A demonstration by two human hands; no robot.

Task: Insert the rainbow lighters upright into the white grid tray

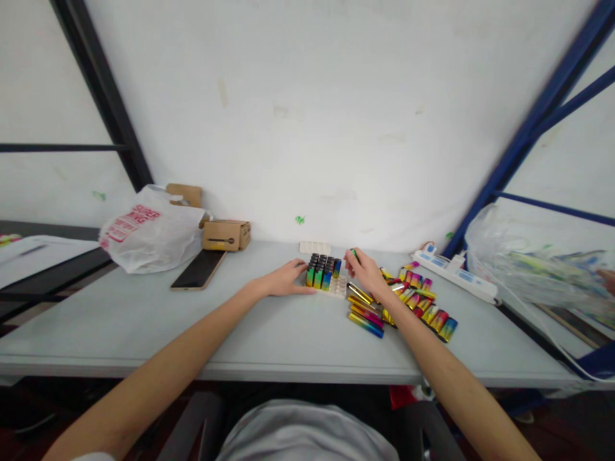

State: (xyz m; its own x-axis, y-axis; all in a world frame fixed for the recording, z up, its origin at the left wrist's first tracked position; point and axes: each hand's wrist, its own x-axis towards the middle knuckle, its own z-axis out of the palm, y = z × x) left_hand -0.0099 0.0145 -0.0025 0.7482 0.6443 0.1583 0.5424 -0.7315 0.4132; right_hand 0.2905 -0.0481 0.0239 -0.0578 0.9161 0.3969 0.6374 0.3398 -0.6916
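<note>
A white gridded tray stands on the table, its left part filled with upright lighter-like tubes with black tops and green-blue shiny bodies. My left hand is at the tray's left side, thumb along the near edge and fingers around the far side, steadying it. Just right of the tray, my right hand is raised with its fingers pinched on a small dark and green lighter-like tube, mostly hidden by the fingers. Under and beside my right forearm lies a loose pile of shiny gold, red and blue tubes.
Another white tray lies by the wall. To the left are a phone, a cardboard box and a white plastic bag. A power strip lies at the right, near a clear bag. Another person's hand shows at the right edge.
</note>
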